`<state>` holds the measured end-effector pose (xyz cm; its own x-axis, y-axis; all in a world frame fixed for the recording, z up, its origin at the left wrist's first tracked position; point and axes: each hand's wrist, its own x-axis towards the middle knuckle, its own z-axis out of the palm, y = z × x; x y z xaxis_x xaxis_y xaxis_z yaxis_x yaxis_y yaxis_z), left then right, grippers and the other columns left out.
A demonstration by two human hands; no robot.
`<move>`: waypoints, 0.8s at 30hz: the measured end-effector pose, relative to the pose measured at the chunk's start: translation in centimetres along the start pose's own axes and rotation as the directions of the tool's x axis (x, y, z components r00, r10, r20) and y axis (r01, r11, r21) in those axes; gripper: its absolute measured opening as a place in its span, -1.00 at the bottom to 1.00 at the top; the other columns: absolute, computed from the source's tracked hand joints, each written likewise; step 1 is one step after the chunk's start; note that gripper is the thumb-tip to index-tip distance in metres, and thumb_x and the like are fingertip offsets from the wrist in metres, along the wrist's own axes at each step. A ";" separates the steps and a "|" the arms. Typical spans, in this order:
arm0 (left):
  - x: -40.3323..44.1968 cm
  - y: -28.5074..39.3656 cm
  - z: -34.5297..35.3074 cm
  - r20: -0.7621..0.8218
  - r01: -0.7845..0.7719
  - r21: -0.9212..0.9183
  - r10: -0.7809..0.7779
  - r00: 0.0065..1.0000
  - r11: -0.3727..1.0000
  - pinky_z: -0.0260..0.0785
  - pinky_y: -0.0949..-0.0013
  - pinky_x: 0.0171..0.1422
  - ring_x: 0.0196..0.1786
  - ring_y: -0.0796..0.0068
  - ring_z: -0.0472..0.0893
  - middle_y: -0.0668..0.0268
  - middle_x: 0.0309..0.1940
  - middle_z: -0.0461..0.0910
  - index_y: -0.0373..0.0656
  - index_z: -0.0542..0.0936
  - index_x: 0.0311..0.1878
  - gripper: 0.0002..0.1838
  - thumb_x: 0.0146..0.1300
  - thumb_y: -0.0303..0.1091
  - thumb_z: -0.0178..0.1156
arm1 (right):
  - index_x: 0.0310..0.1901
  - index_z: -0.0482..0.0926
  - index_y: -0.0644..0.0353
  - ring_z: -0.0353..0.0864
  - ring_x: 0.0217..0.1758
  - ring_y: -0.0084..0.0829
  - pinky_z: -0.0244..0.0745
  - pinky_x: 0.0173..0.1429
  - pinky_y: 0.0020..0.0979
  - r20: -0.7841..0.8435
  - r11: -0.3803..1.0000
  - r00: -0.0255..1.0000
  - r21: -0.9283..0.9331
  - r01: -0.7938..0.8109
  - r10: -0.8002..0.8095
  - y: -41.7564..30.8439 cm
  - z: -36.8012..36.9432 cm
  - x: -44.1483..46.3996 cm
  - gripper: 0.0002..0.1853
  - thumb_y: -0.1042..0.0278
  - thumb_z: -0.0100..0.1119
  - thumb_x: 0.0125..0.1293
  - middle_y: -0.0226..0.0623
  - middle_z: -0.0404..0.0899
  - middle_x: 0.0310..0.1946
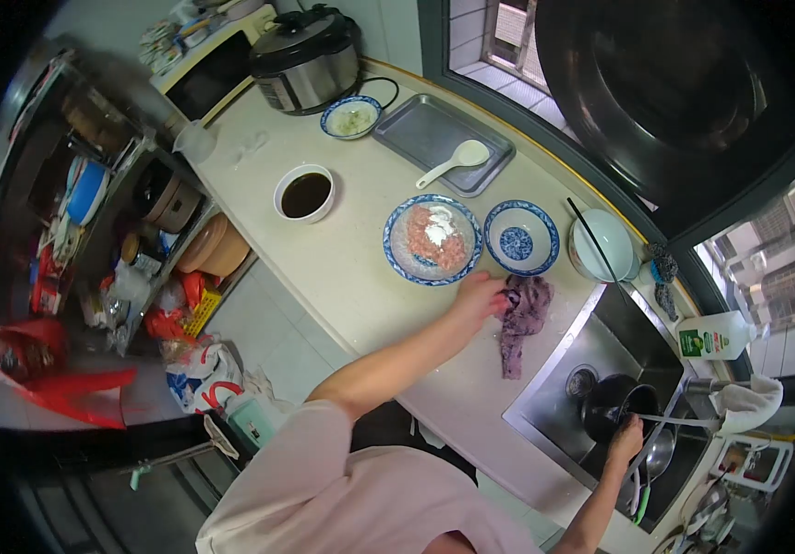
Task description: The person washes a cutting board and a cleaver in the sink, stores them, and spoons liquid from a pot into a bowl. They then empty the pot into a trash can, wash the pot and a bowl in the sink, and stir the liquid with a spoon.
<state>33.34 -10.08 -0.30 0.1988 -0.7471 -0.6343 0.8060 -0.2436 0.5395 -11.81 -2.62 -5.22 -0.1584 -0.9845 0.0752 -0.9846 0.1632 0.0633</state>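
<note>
My left hand is at the left edge of a crumpled purple cloth on the counter, its fingers closed on the fabric. Just above it stands a blue-rimmed bowl of minced meat topped with white powder. An empty blue-patterned bowl is beside that one, above the cloth. On the right, my right hand grips the edge of a dark pot, which is tilted in the sink. The exact hold of its fingers is partly hidden.
A bowl of dark liquid, a blue-rimmed dish, a metal tray with a white spoon and a pressure cooker stand on the counter. A white bowl and a bottle are near the sink.
</note>
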 end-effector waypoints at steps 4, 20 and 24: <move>-3.8 6.3 -10.7 0.143 -0.423 0.044 0.414 0.899 0.905 0.43 0.43 -0.11 -0.32 0.47 0.52 0.27 -0.35 0.50 -0.25 0.45 -0.22 -0.84 0.24 -0.36 0.02 | -0.04 0.50 0.10 0.52 -0.17 0.02 0.39 -0.13 -0.11 0.055 0.974 0.981 0.120 -0.193 0.187 0.3 0.3 -0.8 -0.73 0.31 -0.06 0.26 -0.09 0.54 -0.14; 9.5 27.5 -29.2 -0.214 -0.359 0.029 0.357 0.909 0.933 0.58 0.06 -0.06 0.01 -0.17 0.45 -0.09 0.00 0.37 -0.46 0.29 0.06 -0.53 0.05 -0.45 0.00 | -0.29 0.56 0.21 0.57 -0.21 -0.02 0.44 -0.12 -0.13 0.125 0.637 0.741 0.429 -0.640 0.660 -0.7 -4.1 -8.0 -0.80 0.30 0.07 0.10 -0.04 0.59 -0.35; 8.3 27.0 -29.4 -0.154 -0.346 0.103 0.359 0.921 0.932 0.58 0.08 -0.06 -0.01 -0.12 0.47 -0.07 -0.03 0.40 -0.52 0.28 0.07 -0.50 0.02 -0.48 -0.02 | -0.27 0.57 0.22 0.58 -0.21 -0.04 0.45 -0.11 -0.18 0.132 0.551 0.696 0.515 -0.656 0.706 2.1 -2.2 -9.4 -0.78 0.30 0.11 0.07 -0.05 0.60 -0.36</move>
<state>73.13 -4.66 -7.33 0.5583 -0.6798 -0.4756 0.6253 -0.0319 0.7797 -12.21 7.09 -3.56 -0.8148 -0.5787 -0.0339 -0.4774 0.7031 -0.5270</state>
